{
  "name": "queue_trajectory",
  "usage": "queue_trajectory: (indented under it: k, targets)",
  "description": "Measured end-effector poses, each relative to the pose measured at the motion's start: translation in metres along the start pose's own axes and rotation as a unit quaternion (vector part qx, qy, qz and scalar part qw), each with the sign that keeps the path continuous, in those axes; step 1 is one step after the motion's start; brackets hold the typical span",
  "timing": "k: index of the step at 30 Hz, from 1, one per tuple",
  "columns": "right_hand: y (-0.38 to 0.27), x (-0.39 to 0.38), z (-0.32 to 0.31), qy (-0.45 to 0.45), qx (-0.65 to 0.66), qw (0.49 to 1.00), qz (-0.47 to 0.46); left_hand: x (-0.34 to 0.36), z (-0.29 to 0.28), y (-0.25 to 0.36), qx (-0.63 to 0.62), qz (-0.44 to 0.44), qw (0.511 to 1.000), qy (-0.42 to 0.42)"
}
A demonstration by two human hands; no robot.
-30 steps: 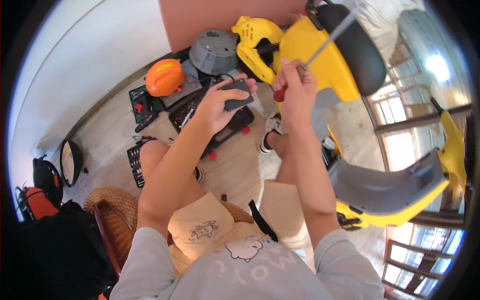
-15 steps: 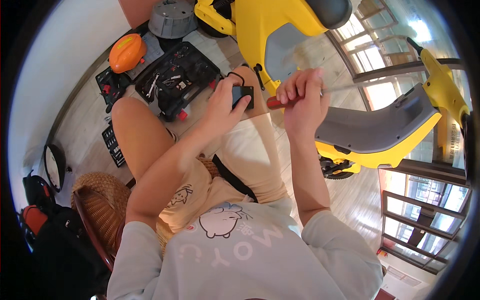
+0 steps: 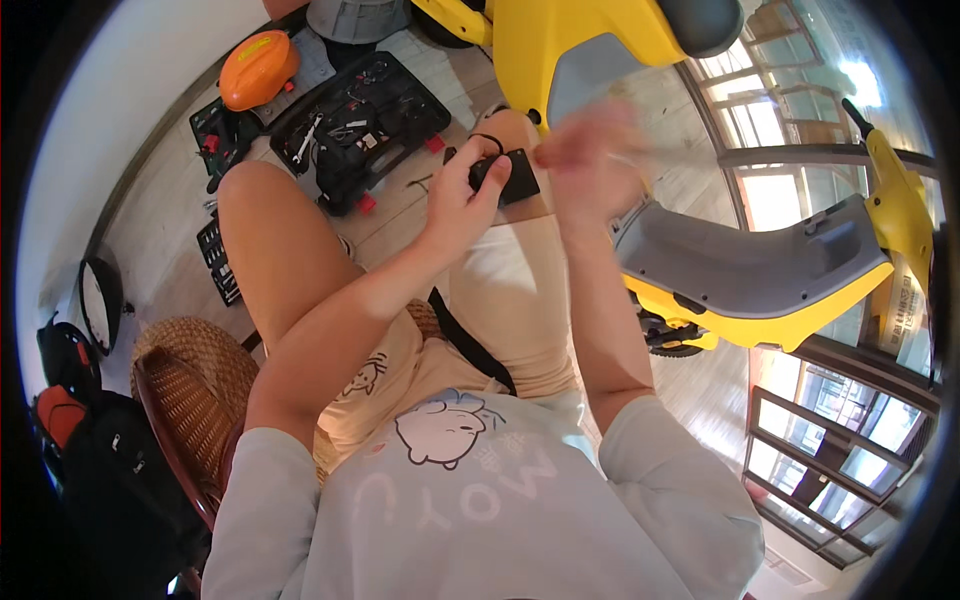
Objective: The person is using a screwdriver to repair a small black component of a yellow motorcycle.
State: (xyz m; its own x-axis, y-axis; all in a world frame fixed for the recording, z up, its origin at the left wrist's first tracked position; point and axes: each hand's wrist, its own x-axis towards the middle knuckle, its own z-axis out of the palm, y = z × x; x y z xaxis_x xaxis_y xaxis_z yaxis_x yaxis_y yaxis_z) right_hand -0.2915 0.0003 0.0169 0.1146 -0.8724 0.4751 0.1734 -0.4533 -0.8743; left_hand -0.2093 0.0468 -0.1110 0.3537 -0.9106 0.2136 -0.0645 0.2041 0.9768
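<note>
My left hand (image 3: 465, 195) is closed around a small black box (image 3: 520, 178), held above my right knee. A black cord (image 3: 488, 138) loops up beside its fingers. Close on the right of the box, my right hand (image 3: 595, 165) is smeared by motion. A reddish blur at its left side matches the red-and-black handle of the screwdriver (image 3: 550, 155) it gripped clearly half a second ago. The screwdriver's shaft cannot be made out now.
An open black tool case (image 3: 400, 105) lies on the floor ahead, beside an orange helmet (image 3: 260, 70). One yellow scooter (image 3: 520, 45) stands ahead; another yellow scooter (image 3: 750, 255) is at the right. Left are a round mirror (image 3: 100, 305), a woven chair (image 3: 190, 380) and a black bag (image 3: 130, 470).
My right hand has moved slightly up and left toward the box and blurred. My left hand has shifted a little right and up, turning the box. The view has also shifted.
</note>
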Motion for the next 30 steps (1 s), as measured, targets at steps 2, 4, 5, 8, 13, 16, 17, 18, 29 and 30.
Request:
queue_trajectory:
  k: [2, 4, 5, 8, 13, 16, 17, 18, 29, 30]
  targets:
    - [0.000, 0.004, 0.008, 0.062, -0.108, 0.987, 0.100, 0.000, -0.001, 0.001, 0.008, 0.002, 1.000, 0.004]
    - [-0.018, 0.016, 0.007, 0.045, 0.064, 0.997, 0.002, 0.000, 0.001, 0.002, 0.011, -0.010, 1.000, 0.004]
    - [-0.025, 0.014, 0.005, 0.059, 0.231, 0.970, -0.038, -0.001, 0.001, 0.003, 0.004, -0.034, 0.999, 0.004]
    - [0.003, 0.003, 0.006, 0.072, 0.090, 0.992, 0.044, 0.001, -0.001, 0.006, 0.029, 0.006, 1.000, -0.003]
    - [0.022, -0.001, -0.020, 0.043, 0.082, 0.996, 0.011, -0.004, -0.002, 0.009, 0.018, -0.017, 1.000, -0.015]
    - [0.044, -0.007, -0.029, 0.075, -0.013, 0.997, 0.015, -0.002, -0.002, 0.006, -0.004, 0.002, 1.000, 0.001]
    - [0.050, -0.009, -0.029, 0.016, -0.039, 0.999, -0.009, 0.000, -0.001, 0.006, -0.002, 0.003, 1.000, 0.010]
    - [0.047, -0.009, -0.037, 0.012, 0.019, 1.000, -0.016, -0.002, -0.002, 0.006, 0.011, 0.003, 1.000, 0.001]
    - [0.016, -0.019, -0.011, 0.012, -0.087, 0.995, 0.039, -0.003, -0.001, 0.001, 0.018, 0.043, 0.999, 0.005]
    - [0.011, -0.013, -0.009, 0.013, -0.081, 0.997, -0.016, -0.004, -0.001, 0.002, 0.012, 0.047, 0.999, 0.007]
